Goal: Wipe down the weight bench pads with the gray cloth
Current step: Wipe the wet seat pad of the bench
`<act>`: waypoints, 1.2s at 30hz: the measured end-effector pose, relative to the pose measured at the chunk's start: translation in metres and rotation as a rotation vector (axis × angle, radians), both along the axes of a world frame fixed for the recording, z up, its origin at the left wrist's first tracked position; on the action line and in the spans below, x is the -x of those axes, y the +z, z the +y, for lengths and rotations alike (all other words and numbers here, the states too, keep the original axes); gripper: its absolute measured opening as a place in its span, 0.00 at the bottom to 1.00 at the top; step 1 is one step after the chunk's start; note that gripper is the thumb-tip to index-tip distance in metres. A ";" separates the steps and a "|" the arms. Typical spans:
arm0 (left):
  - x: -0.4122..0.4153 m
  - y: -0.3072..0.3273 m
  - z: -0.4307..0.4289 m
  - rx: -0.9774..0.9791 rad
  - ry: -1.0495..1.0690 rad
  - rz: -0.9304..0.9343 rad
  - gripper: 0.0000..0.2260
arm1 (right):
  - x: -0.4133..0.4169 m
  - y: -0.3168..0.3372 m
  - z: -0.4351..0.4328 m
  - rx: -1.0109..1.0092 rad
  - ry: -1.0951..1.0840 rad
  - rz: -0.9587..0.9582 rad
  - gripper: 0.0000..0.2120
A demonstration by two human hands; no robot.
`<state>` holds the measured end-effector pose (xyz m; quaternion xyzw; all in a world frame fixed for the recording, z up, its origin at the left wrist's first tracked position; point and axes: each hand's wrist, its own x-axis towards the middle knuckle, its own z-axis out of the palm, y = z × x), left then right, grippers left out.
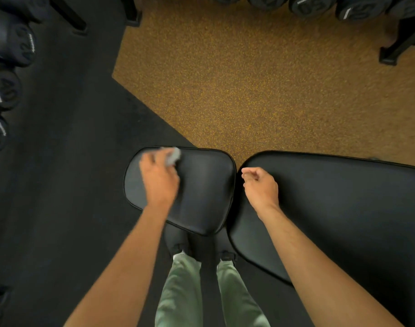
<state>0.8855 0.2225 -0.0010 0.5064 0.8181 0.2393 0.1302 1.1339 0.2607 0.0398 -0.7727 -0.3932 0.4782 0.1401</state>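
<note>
The black seat pad (201, 185) of the weight bench lies below me, and the longer black back pad (343, 208) sits to its right across a narrow gap. My left hand (158, 179) grips the gray cloth (173, 156) and presses it on the far left part of the seat pad; hand and cloth are motion-blurred. My right hand (260, 185) hovers over the near left end of the back pad, its fingers loosely curled with nothing in them.
Black dumbbells (10, 46) line a rack at the left, and more dumbbells (315, 5) sit on a rack along the top right. The rack foot (390, 55) stands on the speckled tan floor (248, 90). My legs in green trousers (185, 291) stand before the bench.
</note>
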 end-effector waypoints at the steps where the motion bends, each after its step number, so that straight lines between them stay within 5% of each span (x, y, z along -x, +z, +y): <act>1: 0.020 -0.002 0.012 0.009 0.111 0.028 0.20 | 0.001 0.000 -0.001 0.006 0.001 0.003 0.09; 4: 0.032 -0.012 0.027 0.079 0.156 0.068 0.18 | 0.004 0.003 -0.005 0.009 0.007 0.009 0.09; 7: -0.015 -0.014 0.015 0.103 -0.115 0.159 0.21 | 0.008 0.008 -0.006 0.009 0.037 -0.027 0.09; 13: -0.109 0.000 -0.071 0.200 -0.302 -0.122 0.27 | 0.013 0.013 -0.004 0.004 0.116 -0.083 0.10; 19: -0.115 0.005 -0.127 0.222 -0.537 -0.256 0.29 | 0.012 0.015 -0.006 0.021 0.144 -0.089 0.09; 22: -0.093 0.015 -0.128 0.134 -0.473 -0.290 0.29 | 0.010 0.014 -0.013 0.027 0.159 -0.077 0.10; 29: -0.023 0.000 -0.052 0.055 0.051 -0.120 0.22 | 0.009 0.013 -0.024 0.048 0.177 -0.081 0.10; 36: -0.087 0.000 -0.104 0.194 -0.296 -0.094 0.26 | 0.006 0.017 -0.031 0.040 0.204 -0.084 0.10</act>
